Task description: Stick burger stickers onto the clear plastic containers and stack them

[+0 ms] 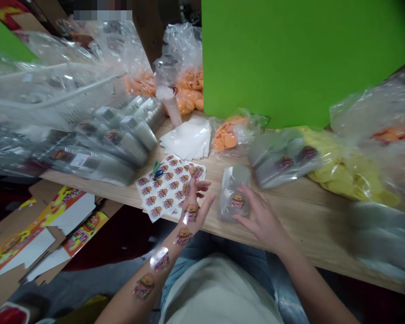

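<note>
My left hand (198,200) is held over the table edge beside a sheet of burger stickers (162,192), fingers apart, with nothing plainly in it. Several burger stickers (184,236) cling to my left wrist and forearm. My right hand (261,216) grips the near right side of a see-through plastic box (230,186), its thumb at the bottom edge and its fingers on the upper face. That box lies on the table and bears a burger sticker (237,201). Green-handled snippers (155,170) rest on the sticker sheet; their exact kind is hard to make out.
Stacked see-through boxes (116,130) fill the left. White sheets (189,137), a bottle (170,105) and a bag of orange pieces (227,135) stand behind. Stickered boxes (283,157) and yellow pieces (347,168) lie right. A green panel (303,58) borders the back; printed cardboard (84,231) lies below left.
</note>
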The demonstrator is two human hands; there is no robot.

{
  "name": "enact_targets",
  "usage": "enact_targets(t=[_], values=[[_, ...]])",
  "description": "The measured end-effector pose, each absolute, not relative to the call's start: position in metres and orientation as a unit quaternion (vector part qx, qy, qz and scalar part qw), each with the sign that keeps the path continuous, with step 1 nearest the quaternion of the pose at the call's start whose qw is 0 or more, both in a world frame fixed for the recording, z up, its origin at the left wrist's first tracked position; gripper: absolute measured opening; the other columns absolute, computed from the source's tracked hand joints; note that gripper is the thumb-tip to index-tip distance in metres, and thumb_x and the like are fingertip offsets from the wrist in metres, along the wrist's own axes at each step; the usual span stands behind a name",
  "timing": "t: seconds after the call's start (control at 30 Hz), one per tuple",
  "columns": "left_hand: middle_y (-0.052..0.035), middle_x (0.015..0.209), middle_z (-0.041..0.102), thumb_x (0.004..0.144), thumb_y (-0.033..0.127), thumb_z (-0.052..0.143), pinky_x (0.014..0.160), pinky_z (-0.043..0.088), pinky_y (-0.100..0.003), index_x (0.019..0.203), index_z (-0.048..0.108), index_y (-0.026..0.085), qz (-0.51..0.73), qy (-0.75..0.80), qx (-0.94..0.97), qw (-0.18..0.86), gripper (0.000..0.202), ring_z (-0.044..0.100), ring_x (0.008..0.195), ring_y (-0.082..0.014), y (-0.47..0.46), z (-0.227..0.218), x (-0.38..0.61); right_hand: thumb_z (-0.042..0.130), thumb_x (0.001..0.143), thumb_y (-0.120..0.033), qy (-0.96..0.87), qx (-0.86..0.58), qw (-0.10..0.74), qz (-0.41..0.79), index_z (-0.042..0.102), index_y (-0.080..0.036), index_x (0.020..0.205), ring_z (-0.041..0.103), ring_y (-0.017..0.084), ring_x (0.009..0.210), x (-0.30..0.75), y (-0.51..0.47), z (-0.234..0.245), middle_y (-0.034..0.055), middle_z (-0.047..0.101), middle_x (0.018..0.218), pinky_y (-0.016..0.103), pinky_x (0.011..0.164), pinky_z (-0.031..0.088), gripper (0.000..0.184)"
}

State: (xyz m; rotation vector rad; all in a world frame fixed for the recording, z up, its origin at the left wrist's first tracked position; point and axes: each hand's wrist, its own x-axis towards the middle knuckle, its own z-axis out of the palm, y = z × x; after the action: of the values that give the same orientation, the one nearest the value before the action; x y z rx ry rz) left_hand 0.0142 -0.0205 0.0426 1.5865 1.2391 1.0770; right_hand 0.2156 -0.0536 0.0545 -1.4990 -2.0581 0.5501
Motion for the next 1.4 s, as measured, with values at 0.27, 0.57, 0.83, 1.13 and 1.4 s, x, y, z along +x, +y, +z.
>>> enact_targets(t=[0.27, 0.57, 0.83, 1.13, 1.4], values=[[0.0020, 0.070, 0.063, 0.070, 0.028, 0.070, 0.062, 0.047, -0.027, 0.139, 0.015, 0.024, 0.370, 0.374, 0.413, 0.743, 0.089, 0.062, 0.063, -0.0135, -0.020, 0.085, 0.035, 0.061, 0.078, -0.034, -0.784, -0.507, 0.312, 0.175, 0.030, -0.029, 0.136, 0.043, 0.025, 0.119, 0.222, -0.058, 0.071, 0.0073, 0.048, 0.130, 0.045, 0.098, 0.036, 0.066], [0.0048, 0.065, 0.060, 0.066, 0.027, 0.074, 0.055, 0.045, -0.023, 0.142, 0.000, 0.026, 0.397, 0.385, 0.451, 0.700, 0.106, 0.058, 0.056, -0.0106, -0.016, 0.115, 0.059, 0.059, 0.079, -0.032, -0.792, -0.502, 0.321, 0.135, 0.028, -0.027, 0.136, 0.039, 0.024, 0.123, 0.246, -0.059, 0.085, 0.0083, 0.045, 0.132, 0.045, 0.103, 0.034, 0.066], [0.0010, 0.070, 0.063, 0.069, 0.027, 0.072, 0.066, 0.048, -0.030, 0.142, 0.002, 0.022, 0.357, 0.365, 0.475, 0.717, 0.101, 0.062, 0.063, -0.0150, -0.012, 0.122, 0.056, 0.065, 0.073, -0.036, -0.807, -0.481, 0.329, 0.095, 0.036, -0.025, 0.132, 0.047, 0.024, 0.116, 0.239, -0.056, 0.099, 0.0086, 0.052, 0.124, 0.041, 0.097, 0.043, 0.066], [0.0059, 0.066, 0.051, 0.081, 0.038, 0.057, 0.045, 0.041, -0.017, 0.141, 0.004, 0.027, 0.403, 0.425, 0.545, 0.600, 0.081, 0.049, 0.051, -0.0063, -0.001, 0.123, 0.056, 0.068, 0.071, -0.030, -0.729, -0.595, 0.326, 0.085, 0.052, -0.021, 0.124, 0.052, 0.027, 0.110, 0.364, -0.004, 0.142, 0.0126, 0.057, 0.119, 0.043, 0.096, 0.036, 0.057], [0.0038, 0.071, 0.055, 0.079, 0.042, 0.057, 0.033, 0.035, -0.013, 0.139, -0.009, 0.028, 0.442, 0.451, 0.509, 0.585, 0.091, 0.049, 0.045, -0.0071, 0.003, 0.118, 0.059, 0.070, 0.051, -0.005, -0.692, -0.601, 0.363, 0.165, 0.071, -0.011, 0.074, 0.061, 0.015, 0.059, 0.412, 0.081, 0.139, 0.0056, 0.069, 0.067, 0.033, 0.062, 0.047, 0.024]])
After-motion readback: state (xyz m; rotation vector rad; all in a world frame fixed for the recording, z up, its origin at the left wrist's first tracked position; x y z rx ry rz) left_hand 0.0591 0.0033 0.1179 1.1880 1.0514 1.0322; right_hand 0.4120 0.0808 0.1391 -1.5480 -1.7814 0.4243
